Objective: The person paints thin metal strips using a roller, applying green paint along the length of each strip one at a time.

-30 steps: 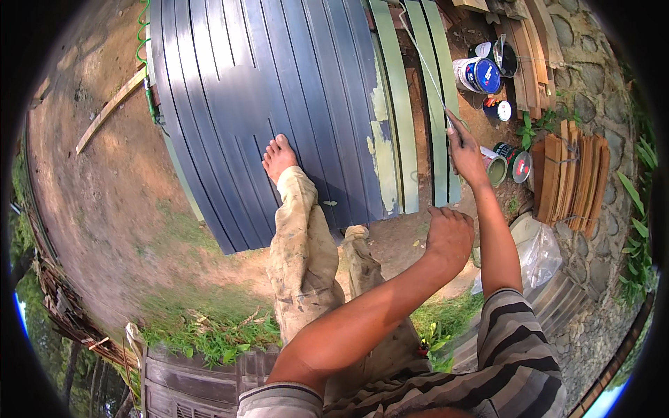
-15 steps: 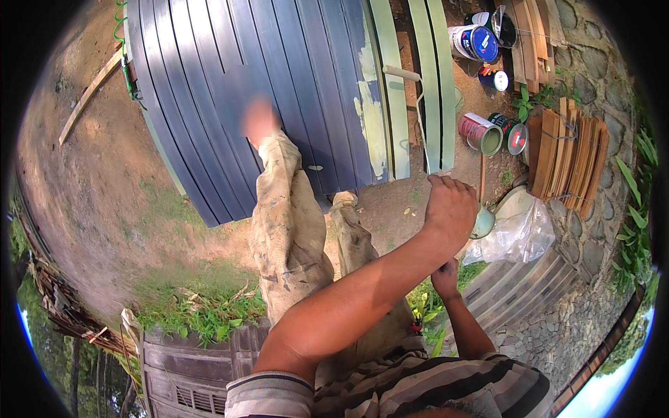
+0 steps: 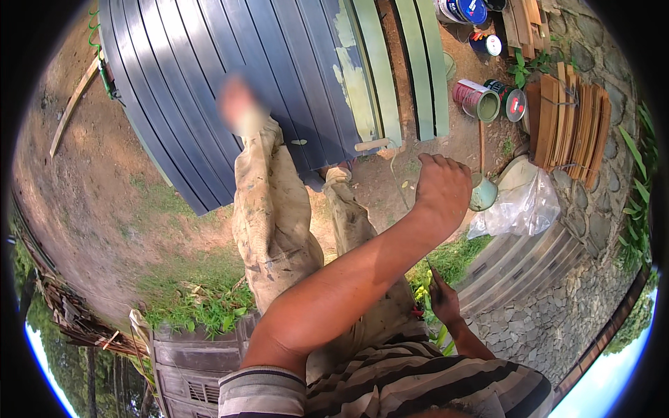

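A paint roller [image 3: 371,145] with a pale sleeve and a thin wire frame is by the near ends of the pale green boards [image 3: 380,76]. Its frame runs down behind my left forearm to a dark handle, which my right hand [image 3: 444,301] grips low on the right. My left hand [image 3: 446,188] is curled closed above it; whatever it holds, if anything, is hidden. Dark blue-grey boards [image 3: 230,49] lie side by side, and the one nearest the green boards has patchy pale paint. A light green pot [image 3: 483,193] stands right of my left hand.
Paint cans [image 3: 477,99] stand at the right, near bundled wooden strips [image 3: 568,125] and a stone wall [image 3: 585,202]. Clear plastic sheeting [image 3: 519,209] lies beside the pot. A person's blurred foot [image 3: 240,104] and paint-spotted trousers [image 3: 275,202] are over the dark boards' near side.
The roller has come toward me and left, from over a green board to the boards' near ends. My right hand has moved down, away from my left wrist. The view has shifted slightly.
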A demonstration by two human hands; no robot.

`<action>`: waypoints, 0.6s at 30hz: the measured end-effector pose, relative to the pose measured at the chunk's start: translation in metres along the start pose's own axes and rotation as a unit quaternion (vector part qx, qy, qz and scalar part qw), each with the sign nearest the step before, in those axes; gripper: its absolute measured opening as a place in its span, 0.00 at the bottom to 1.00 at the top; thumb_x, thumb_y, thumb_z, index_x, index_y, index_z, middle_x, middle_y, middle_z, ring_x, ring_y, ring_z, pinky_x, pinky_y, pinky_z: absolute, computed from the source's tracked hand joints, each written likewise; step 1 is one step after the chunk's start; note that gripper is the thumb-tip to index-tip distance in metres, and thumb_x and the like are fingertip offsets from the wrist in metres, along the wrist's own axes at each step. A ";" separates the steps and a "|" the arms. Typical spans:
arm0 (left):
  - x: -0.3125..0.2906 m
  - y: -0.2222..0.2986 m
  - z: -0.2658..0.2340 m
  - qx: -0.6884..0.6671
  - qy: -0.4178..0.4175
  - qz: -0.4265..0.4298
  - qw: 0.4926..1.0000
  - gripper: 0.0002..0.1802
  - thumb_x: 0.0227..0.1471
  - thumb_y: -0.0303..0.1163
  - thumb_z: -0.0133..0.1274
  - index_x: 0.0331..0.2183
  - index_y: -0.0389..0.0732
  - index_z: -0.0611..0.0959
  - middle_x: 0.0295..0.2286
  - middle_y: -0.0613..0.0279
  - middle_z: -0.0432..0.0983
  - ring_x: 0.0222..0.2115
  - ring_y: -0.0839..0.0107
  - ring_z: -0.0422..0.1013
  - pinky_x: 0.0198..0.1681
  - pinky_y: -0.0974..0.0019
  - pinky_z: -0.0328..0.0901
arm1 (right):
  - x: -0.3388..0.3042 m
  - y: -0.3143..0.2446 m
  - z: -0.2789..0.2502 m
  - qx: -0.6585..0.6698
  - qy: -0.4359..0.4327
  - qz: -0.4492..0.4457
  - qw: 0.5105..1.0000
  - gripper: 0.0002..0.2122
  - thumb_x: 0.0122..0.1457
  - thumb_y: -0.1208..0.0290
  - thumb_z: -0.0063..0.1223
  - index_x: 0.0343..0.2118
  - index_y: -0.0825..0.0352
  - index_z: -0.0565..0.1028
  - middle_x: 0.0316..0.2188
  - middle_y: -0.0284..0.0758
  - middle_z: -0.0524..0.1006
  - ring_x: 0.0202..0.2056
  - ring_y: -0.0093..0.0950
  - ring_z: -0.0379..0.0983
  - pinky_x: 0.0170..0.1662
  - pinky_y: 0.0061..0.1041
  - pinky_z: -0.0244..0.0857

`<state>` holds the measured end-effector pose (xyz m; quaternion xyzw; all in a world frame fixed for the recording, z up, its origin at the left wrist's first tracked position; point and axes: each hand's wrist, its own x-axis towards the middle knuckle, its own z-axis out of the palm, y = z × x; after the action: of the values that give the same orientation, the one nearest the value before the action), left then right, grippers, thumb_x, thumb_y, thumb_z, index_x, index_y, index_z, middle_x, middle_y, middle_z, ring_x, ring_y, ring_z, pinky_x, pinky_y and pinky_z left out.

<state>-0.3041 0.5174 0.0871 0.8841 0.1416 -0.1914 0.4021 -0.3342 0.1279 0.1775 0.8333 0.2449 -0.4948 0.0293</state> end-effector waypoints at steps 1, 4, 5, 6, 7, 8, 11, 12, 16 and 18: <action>0.000 0.001 0.004 0.000 -0.004 -0.002 1.000 0.23 0.57 0.33 0.52 0.52 0.35 0.79 0.41 0.53 0.82 0.43 0.61 0.77 0.45 0.55 0.66 | -0.002 0.000 0.002 0.002 -0.023 0.012 1.000 0.29 0.67 0.77 0.52 0.71 0.58 0.63 0.47 0.54 0.79 0.37 0.51 0.79 0.42 0.39 0.73; -0.001 0.001 0.012 -0.006 -0.016 -0.004 1.000 0.22 0.56 0.32 0.52 0.52 0.36 0.80 0.41 0.53 0.82 0.43 0.60 0.77 0.44 0.55 0.66 | -0.006 0.008 0.012 0.004 -0.020 0.024 1.000 0.30 0.66 0.78 0.53 0.70 0.58 0.63 0.41 0.54 0.80 0.36 0.53 0.77 0.40 0.41 0.72; -0.001 0.000 0.014 -0.004 -0.017 -0.001 1.000 0.22 0.56 0.32 0.52 0.51 0.36 0.80 0.41 0.53 0.82 0.43 0.60 0.77 0.44 0.55 0.66 | -0.008 0.010 0.014 0.001 -0.021 0.030 0.999 0.30 0.65 0.79 0.53 0.70 0.58 0.63 0.39 0.54 0.80 0.36 0.53 0.76 0.40 0.42 0.71; -0.002 0.000 0.016 -0.002 -0.018 0.001 1.000 0.22 0.56 0.32 0.52 0.51 0.36 0.80 0.41 0.53 0.82 0.43 0.60 0.77 0.44 0.55 0.66 | -0.009 0.013 0.016 0.007 -0.015 0.028 0.999 0.30 0.65 0.78 0.53 0.70 0.58 0.63 0.38 0.53 0.79 0.35 0.53 0.76 0.40 0.42 0.71; -0.002 0.000 0.017 0.000 -0.019 0.004 1.000 0.21 0.56 0.32 0.52 0.51 0.36 0.80 0.41 0.53 0.82 0.44 0.59 0.77 0.44 0.55 0.66 | -0.009 0.018 0.019 0.012 -0.009 0.027 1.000 0.30 0.65 0.78 0.53 0.70 0.58 0.63 0.36 0.53 0.79 0.35 0.53 0.76 0.39 0.43 0.71; -0.002 0.000 0.018 -0.005 -0.022 0.003 1.000 0.21 0.56 0.32 0.52 0.51 0.36 0.80 0.41 0.53 0.82 0.44 0.59 0.77 0.44 0.55 0.66 | -0.007 0.018 0.018 0.015 -0.003 0.023 1.000 0.30 0.65 0.78 0.53 0.70 0.59 0.63 0.35 0.53 0.78 0.34 0.54 0.76 0.39 0.43 0.71; -0.002 0.000 0.022 -0.018 -0.030 0.004 0.999 0.20 0.56 0.32 0.51 0.50 0.36 0.81 0.42 0.53 0.82 0.44 0.59 0.77 0.44 0.54 0.67 | -0.004 0.019 0.018 -0.004 0.007 0.020 1.000 0.29 0.66 0.78 0.52 0.70 0.58 0.63 0.33 0.52 0.78 0.33 0.52 0.75 0.39 0.43 0.71; -0.003 0.001 0.023 -0.022 -0.032 0.006 0.999 0.20 0.56 0.32 0.51 0.50 0.36 0.81 0.42 0.53 0.82 0.44 0.59 0.77 0.44 0.55 0.67 | -0.004 0.021 0.019 -0.004 0.007 0.022 1.000 0.29 0.66 0.78 0.52 0.70 0.57 0.63 0.33 0.52 0.78 0.33 0.52 0.76 0.39 0.43 0.71; -0.005 0.003 0.032 -0.039 -0.031 0.011 0.999 0.20 0.56 0.33 0.52 0.49 0.37 0.81 0.41 0.51 0.82 0.45 0.57 0.77 0.45 0.53 0.67 | -0.002 0.023 0.025 0.009 0.017 0.020 1.000 0.29 0.66 0.76 0.52 0.70 0.56 0.64 0.34 0.52 0.78 0.33 0.52 0.76 0.39 0.42 0.71; -0.005 0.002 0.044 -0.062 -0.020 0.016 0.998 0.20 0.57 0.35 0.52 0.48 0.37 0.81 0.40 0.51 0.83 0.44 0.56 0.78 0.45 0.52 0.69 | 0.000 0.025 0.030 0.026 0.045 0.008 0.999 0.28 0.67 0.75 0.52 0.70 0.55 0.64 0.31 0.50 0.77 0.29 0.49 0.74 0.36 0.42 0.70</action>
<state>-0.3177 0.4822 0.0638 0.8556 0.1313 -0.1932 0.4620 -0.3479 0.0974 0.1576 0.8573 0.2263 -0.4625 0.0003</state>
